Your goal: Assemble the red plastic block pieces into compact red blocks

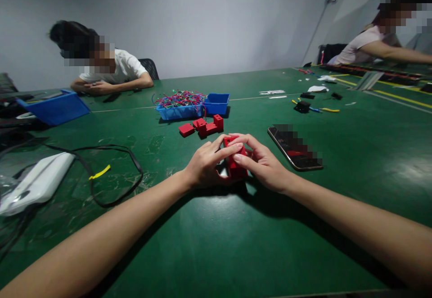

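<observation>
Between both hands is a red block-shaped part (238, 170) with a small round hole near its far end, partly covered by fingers. My left hand (207, 160) grips it from the left, index finger laid across its top. From the right, my right hand (263, 160) closes on the same part, with thumb and fingers at its upper side. Just beyond the hands lie a U-shaped red part (211, 128) with raised ends and a flat red square piece (186, 130).
A blue bin (180, 112) of coloured wires stands behind, beside a smaller blue bin (216, 103). A phone (295, 149) lies to the right. Leftward are a black cable (135, 183), a white device (40, 181) and a tilted blue tray (56, 109). Two people sit across the green table.
</observation>
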`<state>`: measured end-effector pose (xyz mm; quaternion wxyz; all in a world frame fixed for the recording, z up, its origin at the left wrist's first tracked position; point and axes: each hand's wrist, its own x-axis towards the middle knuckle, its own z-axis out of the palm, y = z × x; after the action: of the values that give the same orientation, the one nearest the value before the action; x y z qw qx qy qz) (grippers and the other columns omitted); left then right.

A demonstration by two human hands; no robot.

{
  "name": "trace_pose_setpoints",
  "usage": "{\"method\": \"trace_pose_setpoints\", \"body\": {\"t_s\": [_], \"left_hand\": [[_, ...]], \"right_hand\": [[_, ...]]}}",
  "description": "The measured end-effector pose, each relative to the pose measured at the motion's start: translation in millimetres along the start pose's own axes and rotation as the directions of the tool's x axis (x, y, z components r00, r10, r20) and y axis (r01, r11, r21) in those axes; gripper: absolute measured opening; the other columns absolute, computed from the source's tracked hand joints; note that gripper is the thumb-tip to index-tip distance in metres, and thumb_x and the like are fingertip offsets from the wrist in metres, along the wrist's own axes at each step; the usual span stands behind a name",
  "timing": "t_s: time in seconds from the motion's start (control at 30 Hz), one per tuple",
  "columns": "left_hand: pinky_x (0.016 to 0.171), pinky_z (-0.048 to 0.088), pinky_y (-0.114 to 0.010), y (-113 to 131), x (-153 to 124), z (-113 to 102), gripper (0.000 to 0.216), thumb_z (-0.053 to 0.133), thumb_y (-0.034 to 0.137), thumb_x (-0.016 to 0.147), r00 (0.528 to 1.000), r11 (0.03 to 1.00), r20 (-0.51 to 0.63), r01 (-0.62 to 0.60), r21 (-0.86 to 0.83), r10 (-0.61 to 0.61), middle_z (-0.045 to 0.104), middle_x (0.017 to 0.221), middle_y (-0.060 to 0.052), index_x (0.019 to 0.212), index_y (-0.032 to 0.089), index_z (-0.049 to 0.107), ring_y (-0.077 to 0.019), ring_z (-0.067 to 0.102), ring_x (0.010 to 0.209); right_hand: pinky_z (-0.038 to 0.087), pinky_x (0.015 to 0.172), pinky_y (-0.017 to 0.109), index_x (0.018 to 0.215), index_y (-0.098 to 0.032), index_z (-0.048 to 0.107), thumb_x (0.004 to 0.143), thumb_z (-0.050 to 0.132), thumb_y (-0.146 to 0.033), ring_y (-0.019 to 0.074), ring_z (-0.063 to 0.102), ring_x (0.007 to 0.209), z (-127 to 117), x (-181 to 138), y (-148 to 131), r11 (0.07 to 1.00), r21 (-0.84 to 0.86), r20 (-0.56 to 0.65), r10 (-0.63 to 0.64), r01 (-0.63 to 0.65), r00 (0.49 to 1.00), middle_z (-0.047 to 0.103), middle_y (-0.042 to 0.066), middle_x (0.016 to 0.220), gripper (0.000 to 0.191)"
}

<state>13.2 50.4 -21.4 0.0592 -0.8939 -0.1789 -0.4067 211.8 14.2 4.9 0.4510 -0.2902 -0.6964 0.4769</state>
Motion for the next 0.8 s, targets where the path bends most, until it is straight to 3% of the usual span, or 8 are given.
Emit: {"method": "trace_pose_setpoints", "body": {"t_s": [0.1, 0.23, 0.33, 0.67, 0.8], "left_hand": [[0.085, 0.056, -0.042, 0, 0, -1, 0.082, 0.077, 0.040, 0.078, 0.999, 0.998, 0.031, 0.015, -0.054, -0.013, 0.054, 0.138, -0.020, 0.147, 0.026, 0.035, -0.0305, 0.065, 0.114], [0.086, 0.057, -0.044, -1, -1, -3, 0.083, 0.076, 0.049, 0.079, 0.988, 0.989, 0.131, 0.095, -0.112, -0.080, 0.056, 0.134, -0.018, 0.146, 0.025, 0.034, -0.0307, 0.067, 0.108], [0.090, 0.055, -0.048, -3, -4, -2, 0.085, 0.077, 0.050, 0.078, 0.977, 0.979, 0.172, 0.148, -0.140, -0.123, 0.055, 0.135, -0.018, 0.147, 0.025, 0.035, -0.0323, 0.065, 0.111], [0.083, 0.058, -0.045, -1, 0, 0, 0.077, 0.076, 0.046, 0.080, 1.000, 0.994, 0.029, 0.008, -0.113, -0.005, 0.057, 0.131, -0.019, 0.144, 0.025, 0.038, -0.0301, 0.067, 0.107], [0.082, 0.059, -0.044, 2, 0, -2, 0.076, 0.075, 0.042, 0.079, 1.000, 0.997, 0.009, -0.022, -0.079, 0.022, 0.057, 0.131, -0.018, 0.143, 0.026, 0.038, -0.0293, 0.067, 0.107]], "right_hand": [[0.053, 0.088, 0.034, 0.111, -0.025, 0.058, 0.089, 0.064, -0.036, 0.0179, 0.061, 0.101, -1, 1, 3, 0.999, 0.020, -0.024, 0.027, -0.027, 0.999, 0.055, 0.006, 0.130, 0.025], [0.054, 0.074, 0.029, 0.116, -0.026, 0.056, 0.091, 0.062, -0.039, 0.0144, 0.064, 0.083, -3, 2, 8, 0.976, 0.143, -0.017, 0.166, -0.162, 0.986, 0.065, 0.001, 0.104, 0.029], [0.054, 0.074, 0.028, 0.117, -0.026, 0.057, 0.089, 0.065, -0.037, 0.0146, 0.066, 0.083, -5, 2, 10, 0.956, 0.211, 0.004, 0.210, -0.206, 0.978, 0.068, 0.000, 0.101, 0.031], [0.058, 0.075, 0.030, 0.113, -0.028, 0.059, 0.084, 0.072, -0.033, 0.0164, 0.069, 0.086, -7, 1, 9, 0.959, 0.216, 0.036, 0.180, -0.184, 0.983, 0.070, 0.000, 0.099, 0.032], [0.058, 0.076, 0.031, 0.112, -0.027, 0.059, 0.084, 0.073, -0.034, 0.0171, 0.069, 0.090, -4, -1, 3, 0.968, 0.186, 0.046, 0.164, -0.170, 0.985, 0.068, 0.002, 0.111, 0.032]]}}
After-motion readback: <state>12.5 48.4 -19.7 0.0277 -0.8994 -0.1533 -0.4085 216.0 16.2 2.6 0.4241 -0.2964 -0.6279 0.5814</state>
